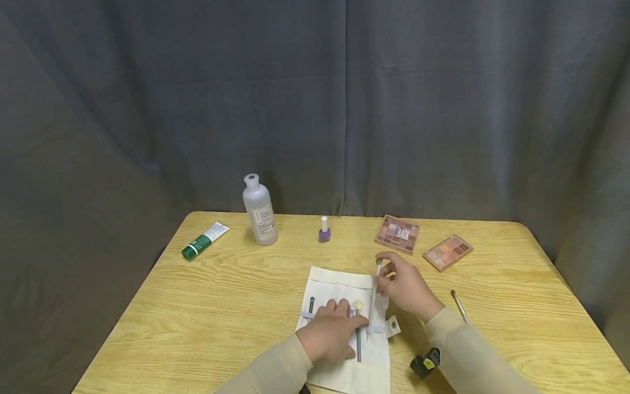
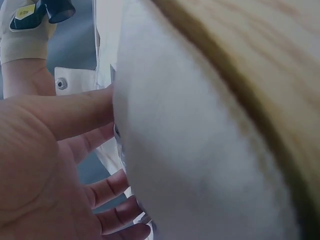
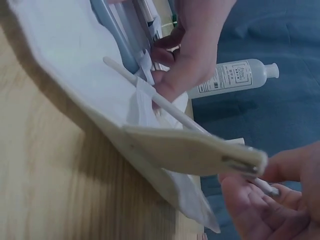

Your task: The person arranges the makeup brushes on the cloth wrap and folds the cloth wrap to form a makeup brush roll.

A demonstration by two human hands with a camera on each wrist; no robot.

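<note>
Here we go: my right hand (image 1: 404,284) pinches a white brush (image 1: 373,306), which runs through 1 loop (image 1: 376,329) by the right edge of the pouch (image 1: 344,376)! My left hand (image 1: 332,331), fingers apart, rests there; 2 palettes (image 1: 398,234) sit toward the worktop's (image 1: 231,306) far right corner.

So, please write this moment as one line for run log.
right hand: pinches white brush | left hand: rests on white case | brush handle: in elastic loop | another brush: on table
</note>
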